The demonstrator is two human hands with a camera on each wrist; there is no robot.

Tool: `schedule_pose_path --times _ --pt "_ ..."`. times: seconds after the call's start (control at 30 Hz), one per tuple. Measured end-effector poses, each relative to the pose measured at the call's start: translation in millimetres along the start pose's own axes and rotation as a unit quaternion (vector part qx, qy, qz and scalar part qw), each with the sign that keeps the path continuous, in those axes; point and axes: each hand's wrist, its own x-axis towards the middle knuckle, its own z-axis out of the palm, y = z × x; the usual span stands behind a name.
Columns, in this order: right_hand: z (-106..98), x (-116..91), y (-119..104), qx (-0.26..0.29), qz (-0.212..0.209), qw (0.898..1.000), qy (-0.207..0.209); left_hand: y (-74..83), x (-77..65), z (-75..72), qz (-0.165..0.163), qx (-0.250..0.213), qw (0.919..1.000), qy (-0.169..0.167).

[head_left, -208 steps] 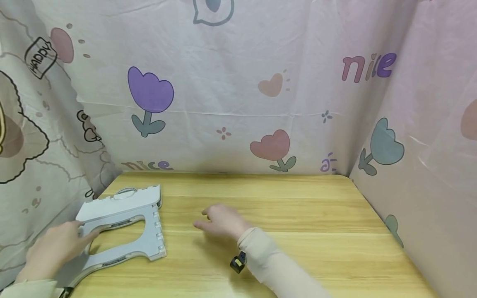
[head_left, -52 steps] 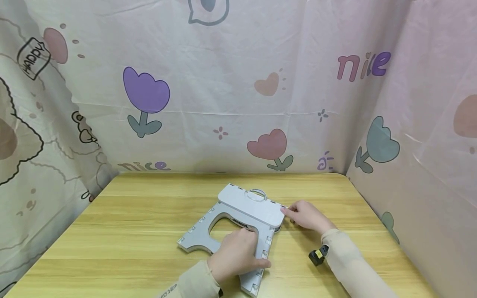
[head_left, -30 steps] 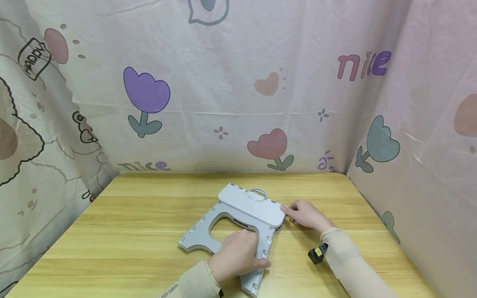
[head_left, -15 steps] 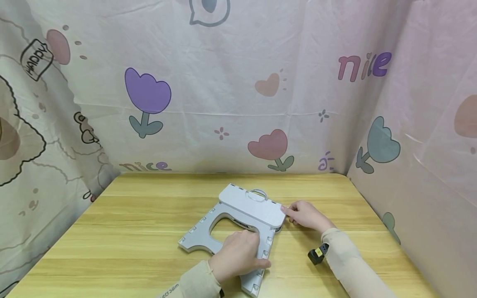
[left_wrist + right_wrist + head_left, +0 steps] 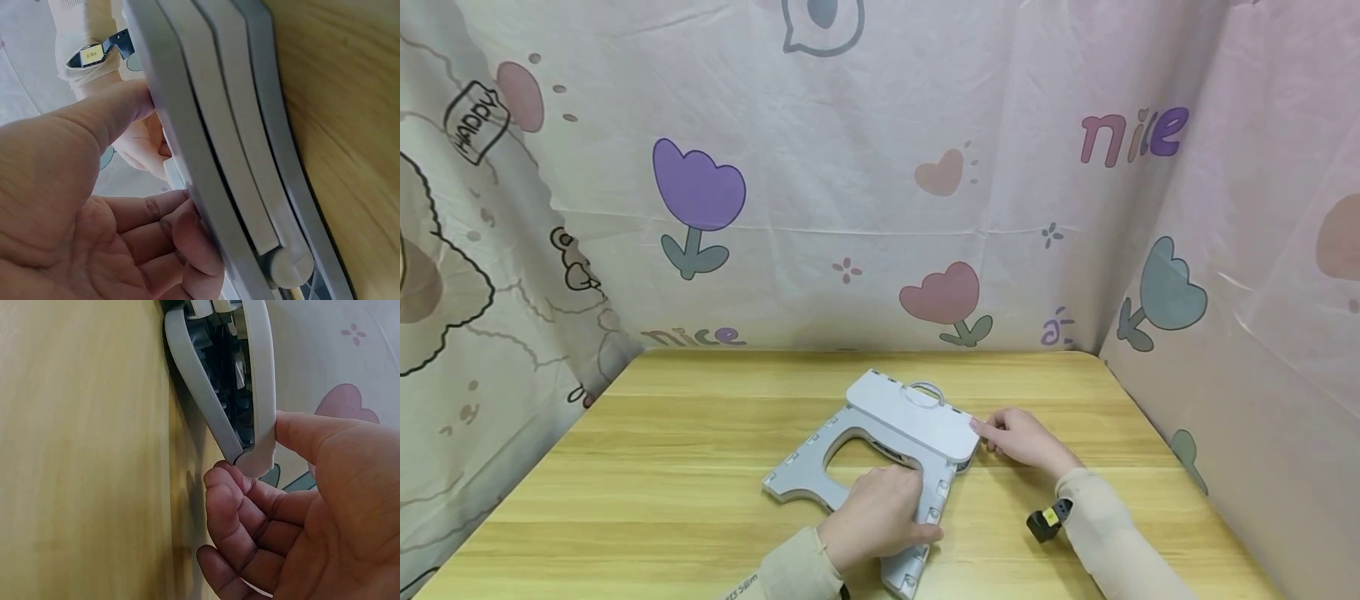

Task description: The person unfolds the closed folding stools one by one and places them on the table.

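Observation:
A white and grey folding step stool (image 5: 910,417) lies folded flat on the wooden table, turned at an angle, with a small loop handle (image 5: 927,392) at its far edge. My left hand (image 5: 876,512) grips the near right leg, its thumb laid across the leg's outer edge. In the left wrist view the fingers (image 5: 197,244) bend against the leg's face, beside the layered edges of the stool (image 5: 219,125). My right hand (image 5: 1018,435) pinches the right corner of the seat. The right wrist view has its thumb on top and fingertips below, by a narrow wedge between the panels (image 5: 259,381).
A patterned cloth (image 5: 820,167) hangs behind the table and along both sides. Bare wooden tabletop (image 5: 647,467) shows around the stool. A small black device (image 5: 1048,521) is strapped at the right wrist.
Since the oldest frame the stool has come from the left to the middle and turned, and both hands have taken hold of it. Over the last second it shifts only slightly.

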Motion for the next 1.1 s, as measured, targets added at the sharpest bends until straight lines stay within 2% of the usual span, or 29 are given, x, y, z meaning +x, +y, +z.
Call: schedule_pose_path --times 0.2,0.33,0.43,0.67,0.93,1.1 --pt "-9.4 -8.1 -4.0 0.011 -0.005 1.0 0.022 -3.4 -3.0 -0.5 0.023 -0.006 0.9995 0.023" --pt "-18.3 -15.7 -10.2 -0.005 -0.016 0.999 0.047 -5.2 -5.1 -1.4 0.038 0.002 0.9984 0.042" --pt "-25.3 -22.9 -16.2 -0.016 -0.032 0.998 0.06 -6.2 -7.4 -2.2 0.052 0.007 0.997 0.056" --pt "-37.4 -42.4 -32.6 -0.013 -0.032 0.996 0.086 -6.7 -14.1 -3.1 0.078 0.009 0.9921 0.098" --pt "-50.4 -67.7 -55.2 -0.03 -0.05 0.99 0.127 -4.1 -22.4 -8.5 0.08 -0.014 0.9907 0.11" --pt "-57.1 -81.9 -68.4 -0.033 -0.058 0.988 0.136 -4.3 -26.6 -10.5 0.097 -0.012 0.9875 0.124"
